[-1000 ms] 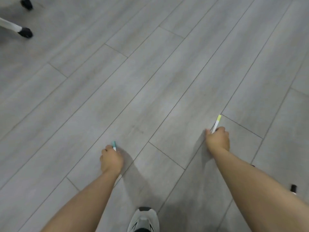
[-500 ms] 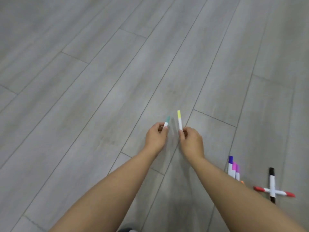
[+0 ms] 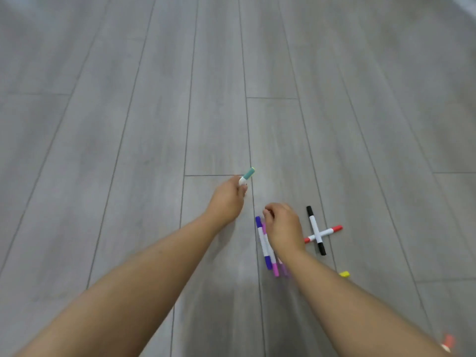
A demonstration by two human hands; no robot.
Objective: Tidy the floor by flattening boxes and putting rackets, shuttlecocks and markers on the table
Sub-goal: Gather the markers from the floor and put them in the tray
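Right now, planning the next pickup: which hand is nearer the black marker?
Right. The right hand is left of the black marker; the left hand is farther left, gripping a teal-capped marker.

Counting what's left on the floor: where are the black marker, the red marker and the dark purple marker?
black marker (image 3: 313,222), head view, white barrel above the crossing
red marker (image 3: 337,229), head view, its right-hand red cap
dark purple marker (image 3: 263,242), head view, middle of white barrel

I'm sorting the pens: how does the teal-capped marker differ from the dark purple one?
The teal marker is gripped in the left hand, above the floor; the purple marker lies flat on the floor. Only the teal marker's one capped end shows; the purple marker shows caps at both ends. Both have white barrels.
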